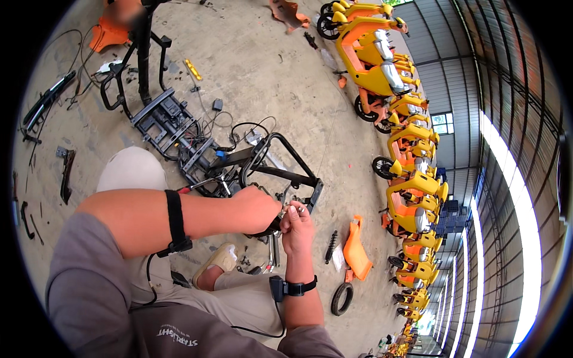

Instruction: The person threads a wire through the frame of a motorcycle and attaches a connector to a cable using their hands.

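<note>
Left hand [258, 209] clenched around a dark part at the near end of the black metal frame [179, 134]; red-handled tool [192, 188] just behind the wrist. Right hand [296, 227] pinches a small metal piece [296, 209], fingertips touching the left hand. Frame lies on the bare concrete floor [268, 65], cables tangled round it. Orange panel [356, 249], black spring [331, 246] and small tyre [341, 298] on floor right of the hands. Row of yellow-orange scooters [412, 197] along the right edge. Corrugated shed wall [507, 89] beyond. Open floor above the frame, between it and the scooters.
</note>
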`<state>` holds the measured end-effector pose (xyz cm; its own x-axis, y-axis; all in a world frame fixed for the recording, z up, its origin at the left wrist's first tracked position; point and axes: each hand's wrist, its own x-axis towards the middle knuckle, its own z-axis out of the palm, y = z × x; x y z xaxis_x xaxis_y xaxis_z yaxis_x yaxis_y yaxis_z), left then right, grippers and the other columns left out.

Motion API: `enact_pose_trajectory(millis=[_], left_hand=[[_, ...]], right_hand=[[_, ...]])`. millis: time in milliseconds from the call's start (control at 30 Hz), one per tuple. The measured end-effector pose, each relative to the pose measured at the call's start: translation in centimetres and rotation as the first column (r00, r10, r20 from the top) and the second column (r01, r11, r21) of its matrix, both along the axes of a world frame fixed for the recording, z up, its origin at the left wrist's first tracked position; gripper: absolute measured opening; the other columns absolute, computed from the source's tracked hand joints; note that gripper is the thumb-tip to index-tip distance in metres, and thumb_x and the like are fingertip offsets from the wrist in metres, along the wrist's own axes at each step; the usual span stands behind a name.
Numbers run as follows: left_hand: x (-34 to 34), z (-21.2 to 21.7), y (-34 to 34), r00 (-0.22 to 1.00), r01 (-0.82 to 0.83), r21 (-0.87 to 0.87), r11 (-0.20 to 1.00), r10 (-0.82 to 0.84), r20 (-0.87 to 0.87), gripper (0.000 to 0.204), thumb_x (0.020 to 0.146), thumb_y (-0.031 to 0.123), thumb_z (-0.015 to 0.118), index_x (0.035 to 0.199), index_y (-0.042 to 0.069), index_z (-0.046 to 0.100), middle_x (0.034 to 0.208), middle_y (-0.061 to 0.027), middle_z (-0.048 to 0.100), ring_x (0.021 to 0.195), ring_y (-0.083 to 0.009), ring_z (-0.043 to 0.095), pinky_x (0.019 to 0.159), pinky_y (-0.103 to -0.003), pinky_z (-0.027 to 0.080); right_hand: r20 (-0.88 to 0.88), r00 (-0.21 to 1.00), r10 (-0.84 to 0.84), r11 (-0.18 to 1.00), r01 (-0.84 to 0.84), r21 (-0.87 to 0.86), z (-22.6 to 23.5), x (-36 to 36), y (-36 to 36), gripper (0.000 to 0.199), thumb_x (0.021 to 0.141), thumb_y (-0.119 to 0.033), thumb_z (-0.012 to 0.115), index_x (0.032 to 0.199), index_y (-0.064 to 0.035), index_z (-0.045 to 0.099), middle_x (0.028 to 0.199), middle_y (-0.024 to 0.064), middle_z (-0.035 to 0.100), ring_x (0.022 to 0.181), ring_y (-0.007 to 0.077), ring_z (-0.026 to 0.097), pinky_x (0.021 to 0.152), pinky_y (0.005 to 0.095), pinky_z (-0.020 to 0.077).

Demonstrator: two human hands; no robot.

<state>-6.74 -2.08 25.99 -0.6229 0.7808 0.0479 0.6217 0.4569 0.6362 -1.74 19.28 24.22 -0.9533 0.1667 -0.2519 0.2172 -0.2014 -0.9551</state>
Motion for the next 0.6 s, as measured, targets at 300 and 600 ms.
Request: enact_pose_trajectory(millis=[300,600], left_hand=[[0.1,-1.3,0.7,0.997,0.013,-0.017,1.000,-0.014,-0.075,0.023,0.090,0.022,0.056,0.101,0.004,0.066,0.089,-0.0173,0.072,0.082,-0.0369,0.071,0.073,-0.050,0.054],[0.1,-1.2,1.3,0.995,-0.074,-0.009,0.997,0.074,-0.069,0.023,0.092,0.028,0.057,0.096,0.006,0.065,0.087,-0.0179,0.070,0.081,-0.0400,0.068,0.071,-0.052,0.054]], right_hand=[[-0.012,0.999,0.050,0.998,-0.050,0.029,0.1,1.0,-1.5,0.026,0.097,-0.007,0.067,0.121,-0.0034,0.059,0.094,0.0006,0.066,0.062,0.0045,0.050,0.051,0.0199,0.0373],[-0.063,0.998,0.022,0.952,-0.001,0.307,-2.4,0.8,-2.0,0.024,0.094,-0.010,0.072,0.114,-0.0021,0.063,0.091,-0.0015,0.062,0.083,0.0063,0.057,0.073,0.0225,0.0473]])
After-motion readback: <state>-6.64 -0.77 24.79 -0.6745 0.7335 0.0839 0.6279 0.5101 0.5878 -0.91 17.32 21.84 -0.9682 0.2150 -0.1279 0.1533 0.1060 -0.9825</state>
